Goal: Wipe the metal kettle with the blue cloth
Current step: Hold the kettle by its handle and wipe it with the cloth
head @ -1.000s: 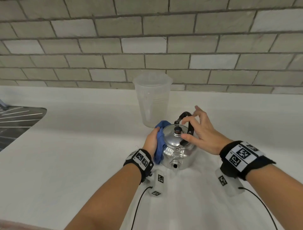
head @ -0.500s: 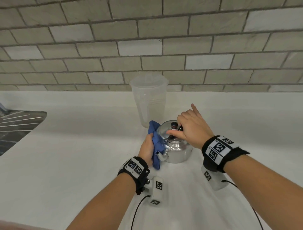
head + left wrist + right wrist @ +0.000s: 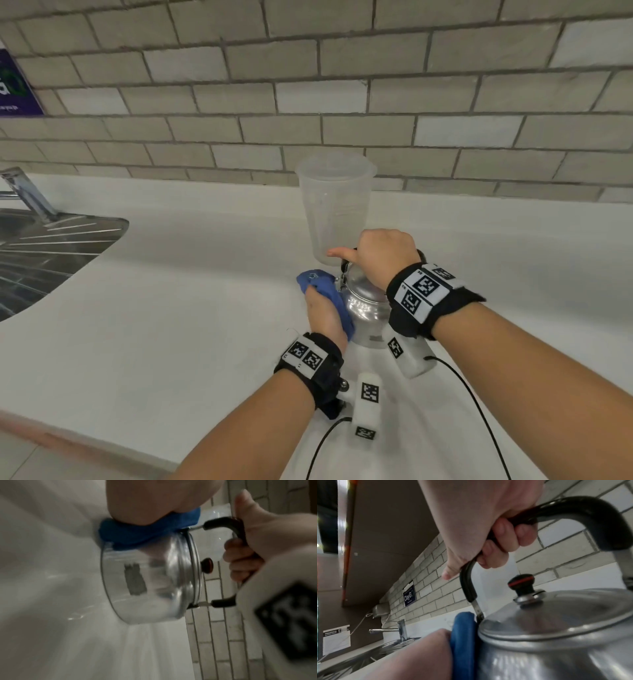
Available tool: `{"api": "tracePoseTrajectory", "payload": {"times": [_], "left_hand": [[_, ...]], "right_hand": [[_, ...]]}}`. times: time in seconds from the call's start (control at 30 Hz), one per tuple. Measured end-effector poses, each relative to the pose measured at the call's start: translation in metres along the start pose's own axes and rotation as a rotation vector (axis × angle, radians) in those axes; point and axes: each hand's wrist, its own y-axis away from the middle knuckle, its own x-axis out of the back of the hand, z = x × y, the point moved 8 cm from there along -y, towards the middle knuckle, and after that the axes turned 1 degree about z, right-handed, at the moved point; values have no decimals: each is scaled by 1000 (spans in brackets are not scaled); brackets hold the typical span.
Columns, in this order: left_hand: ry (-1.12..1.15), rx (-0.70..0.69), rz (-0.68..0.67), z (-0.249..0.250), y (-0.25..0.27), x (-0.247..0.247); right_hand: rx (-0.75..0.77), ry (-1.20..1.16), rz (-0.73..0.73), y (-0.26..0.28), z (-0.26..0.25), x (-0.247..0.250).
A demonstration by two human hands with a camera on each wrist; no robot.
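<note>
While the shiny metal kettle (image 3: 364, 308) stands on the white table (image 3: 171, 308) in the head view, the right hand (image 3: 383, 257) is clenched round its black arched handle (image 3: 344, 263) from above, thumb stretched out to the left. The left hand (image 3: 323, 317) presses the folded blue cloth (image 3: 325, 287) against the kettle's left side. Just behind the kettle stands a tall translucent plastic jug (image 3: 335, 212), upright near the brick-tiled wall (image 3: 308, 85); whether it holds anything cannot be told. Open table lies to the left as far as the curved edge of the steel sink drainer (image 3: 51, 246), and more to the right of the kettle. The table's near edge runs across the lower left.

From the left wrist, the cloth (image 3: 147, 527) is sandwiched between the palm (image 3: 154, 500) and the kettle wall (image 3: 145, 581); how the fingers lie is hidden. The right hand's fingers (image 3: 240, 563) curl round the handle (image 3: 238, 524) above the black lid knob (image 3: 206, 567).

From the right wrist, the fingers (image 3: 505, 539) wrap the handle (image 3: 573, 509), the cloth (image 3: 464, 642) touches the kettle (image 3: 556, 649) just below the handle's hinge, and the lid (image 3: 565, 615) sits closed. A chrome tap (image 3: 397, 630) stands over the sink, well apart.
</note>
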Motion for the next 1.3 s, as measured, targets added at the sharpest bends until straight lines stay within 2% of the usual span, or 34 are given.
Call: {"api": "tracePoseTrajectory", "payload": {"times": [0.13, 0.27, 0.4, 0.57, 0.73, 0.9, 0.93, 1.0, 1.07, 1.13, 1.17, 1.23, 1.3], "left_hand": [[76, -21, 86, -3, 6, -8], [-84, -155, 7, -4, 37, -14], [-281, -468, -27, 11, 56, -25], [-378, -591, -162, 28, 62, -33], [-385, -456, -194, 30, 38, -35], [-465, -436, -343, 35, 80, -18], [-460, -375, -355, 33, 83, -8], [-336, -164, -375, 29, 85, 13], [-70, 52, -416, 31, 87, 29], [146, 167, -447, 48, 89, 44], [236, 186, -451, 60, 89, 49], [252, 87, -398, 93, 83, 63], [2, -104, -312, 130, 79, 71]], "right_hand": [[-29, -83, -67, 0, -3, 0], [-47, -128, -103, -1, 2, 0], [-11, -138, -94, -2, 4, -2], [25, -136, -96, -5, 4, -8], [18, -170, -109, -3, 4, -11], [-11, -207, -118, -6, 5, -8], [-12, -201, -121, -6, 6, -8], [-12, -191, -131, -6, 6, -9], [-7, -180, -126, -6, 6, -9], [1, -179, -112, -5, 7, -8], [3, -180, -107, -5, 8, -8], [5, -173, -103, -4, 8, -8], [8, -170, -99, -4, 7, -8]]}}
